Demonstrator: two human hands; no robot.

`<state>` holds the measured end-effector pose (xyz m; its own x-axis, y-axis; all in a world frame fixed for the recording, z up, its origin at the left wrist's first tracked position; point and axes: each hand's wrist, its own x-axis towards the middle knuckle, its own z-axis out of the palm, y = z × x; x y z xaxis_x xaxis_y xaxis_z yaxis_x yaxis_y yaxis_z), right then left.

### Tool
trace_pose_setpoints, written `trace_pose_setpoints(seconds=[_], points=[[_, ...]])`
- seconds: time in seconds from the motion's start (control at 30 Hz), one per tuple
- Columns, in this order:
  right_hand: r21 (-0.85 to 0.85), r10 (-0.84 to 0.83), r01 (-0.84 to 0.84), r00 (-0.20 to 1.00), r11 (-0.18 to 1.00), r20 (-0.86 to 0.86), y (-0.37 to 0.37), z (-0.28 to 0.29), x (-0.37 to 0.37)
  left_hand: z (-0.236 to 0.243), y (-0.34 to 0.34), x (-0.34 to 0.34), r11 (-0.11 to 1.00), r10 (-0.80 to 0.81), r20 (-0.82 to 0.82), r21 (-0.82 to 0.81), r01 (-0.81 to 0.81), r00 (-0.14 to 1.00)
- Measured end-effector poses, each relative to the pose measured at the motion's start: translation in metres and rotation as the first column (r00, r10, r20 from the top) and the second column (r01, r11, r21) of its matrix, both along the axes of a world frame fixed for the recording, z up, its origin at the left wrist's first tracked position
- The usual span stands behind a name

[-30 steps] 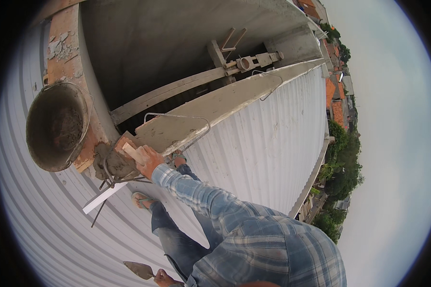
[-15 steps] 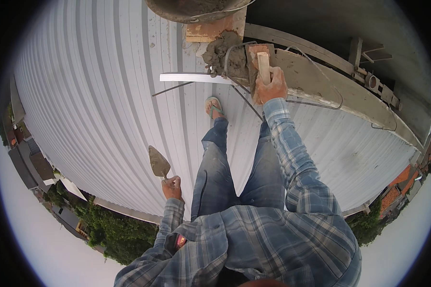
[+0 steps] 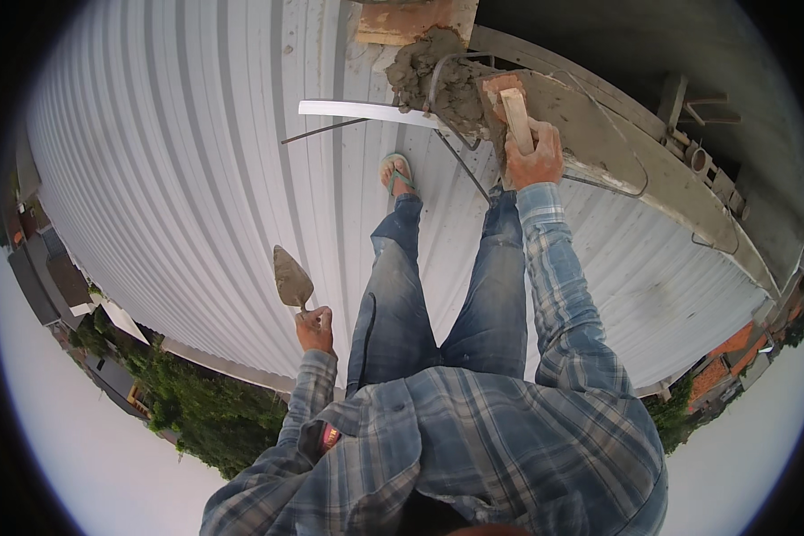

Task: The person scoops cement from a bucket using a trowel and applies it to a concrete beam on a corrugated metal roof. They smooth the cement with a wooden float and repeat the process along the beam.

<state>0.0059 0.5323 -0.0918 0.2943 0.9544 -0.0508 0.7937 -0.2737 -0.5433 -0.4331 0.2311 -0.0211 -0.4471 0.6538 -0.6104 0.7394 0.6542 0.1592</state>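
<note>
My right hand (image 3: 536,159) is closed round the wooden handle of a plastering float (image 3: 515,116). The float stands on the top of a mortar-covered wall ledge (image 3: 616,143), right beside a heap of wet mortar (image 3: 451,80); its working face is mostly hidden from view. Low on the left, my left hand (image 3: 314,330) grips a pointed trowel (image 3: 292,278) by its handle. The trowel's blade is coated with grey mortar and points up and away, held over the metal roof and apart from the wall.
Bent steel bars (image 3: 464,167) stick out of the mortar and along the ledge. A white strip (image 3: 357,109) juts left over the corrugated metal roof (image 3: 214,179). A wooden board (image 3: 406,22) lies at the far end. My sandalled foot (image 3: 397,173) stands on the roof.
My right hand and the float have shifted right along the ledge. My left hand with the trowel has risen slightly in view. The bucket at the top has gone out of sight.
</note>
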Motion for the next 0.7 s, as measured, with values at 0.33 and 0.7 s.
trace_pose_setpoints(seconds=[0.33, 0.7], points=[[-0.031, 0.17, -0.168, 0.977, 0.985, 0.13, 0.026, 0.0, -0.007, -0.006, -0.001, 0.003, 0.999, 0.04, 0.045, 0.022, -0.041, 0.998], [-0.067, 0.044, -0.039, 0.996, 0.997, 0.074, 0.03, 0.004, -0.029, -0.003, -0.013, -0.002, 0.999, 0.02, 0.053, -0.027, -0.019, 0.998]])
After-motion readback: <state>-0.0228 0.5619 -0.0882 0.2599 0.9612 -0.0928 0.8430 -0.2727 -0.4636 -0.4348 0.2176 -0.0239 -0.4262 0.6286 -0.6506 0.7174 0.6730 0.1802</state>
